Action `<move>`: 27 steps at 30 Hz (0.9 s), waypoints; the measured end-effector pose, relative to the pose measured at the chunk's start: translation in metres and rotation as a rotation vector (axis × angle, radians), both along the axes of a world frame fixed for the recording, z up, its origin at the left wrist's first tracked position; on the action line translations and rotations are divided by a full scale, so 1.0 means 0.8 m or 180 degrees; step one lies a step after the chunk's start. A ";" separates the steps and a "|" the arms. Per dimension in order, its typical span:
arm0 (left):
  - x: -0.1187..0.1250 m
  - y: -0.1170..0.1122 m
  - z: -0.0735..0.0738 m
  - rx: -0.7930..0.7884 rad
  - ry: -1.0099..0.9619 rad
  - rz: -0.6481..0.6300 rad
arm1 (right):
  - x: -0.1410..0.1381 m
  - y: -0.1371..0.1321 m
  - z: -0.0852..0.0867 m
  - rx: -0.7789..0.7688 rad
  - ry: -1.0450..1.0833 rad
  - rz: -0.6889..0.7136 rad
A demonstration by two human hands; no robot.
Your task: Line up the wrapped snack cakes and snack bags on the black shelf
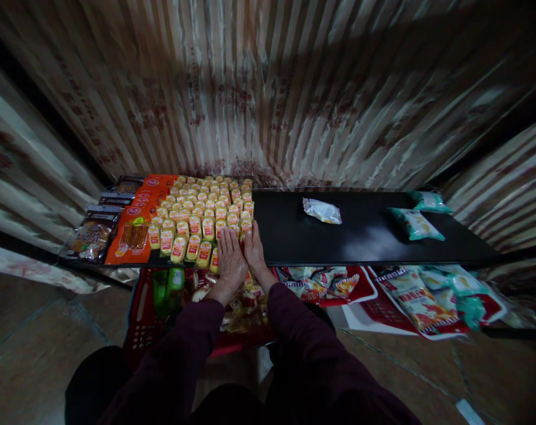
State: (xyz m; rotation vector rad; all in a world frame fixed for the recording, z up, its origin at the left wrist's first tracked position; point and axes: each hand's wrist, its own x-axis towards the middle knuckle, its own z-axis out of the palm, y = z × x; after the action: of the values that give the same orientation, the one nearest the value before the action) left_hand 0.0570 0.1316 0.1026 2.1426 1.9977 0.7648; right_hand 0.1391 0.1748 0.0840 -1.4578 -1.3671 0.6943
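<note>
1. Long sleeves [183, 348] of dark maroon cloth, softly creased, cover both arms.
2. Plain cuffs [277, 289] end at the wrists, leaving the left hand [231, 261] and right hand [255, 251] bare.
3. Near-black trousers [91, 383] show below.

yellow snack rows [201, 215] crowd shelf [294, 236] left, right side mostly open

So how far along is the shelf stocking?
Done: yellow packets stand in tight rows on the left part of the shelf. In hand: left hand and right hand lie flat at the block's right edge. Left: more packets in the red basket below; the shelf's right half holds just three loose packs.
</note>
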 end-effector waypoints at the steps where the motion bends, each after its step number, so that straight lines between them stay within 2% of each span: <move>1: -0.001 0.001 0.001 0.0005 0.0027 -0.0006 | -0.001 0.000 0.001 -0.0013 0.0047 -0.0016; 7: -0.005 0.007 0.002 0.0039 0.0200 -0.0034 | -0.008 0.004 0.005 -0.0051 0.0217 -0.0078; 15: -0.009 0.008 0.003 0.0044 0.0172 -0.0071 | -0.011 0.011 -0.004 -0.0108 0.0252 -0.0114; 21: -0.007 0.008 0.007 -0.0060 0.0188 -0.0055 | -0.008 0.012 -0.007 -0.0169 0.0163 0.0016; 27: -0.008 0.009 0.005 0.0085 0.0293 0.0016 | -0.009 0.011 -0.005 -0.0123 0.0219 -0.0124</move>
State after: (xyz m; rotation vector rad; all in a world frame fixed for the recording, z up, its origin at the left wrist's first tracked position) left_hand 0.0509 0.1385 0.1064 2.2274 2.0489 0.7101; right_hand 0.1322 0.1836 0.0800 -1.4738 -1.2757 0.7430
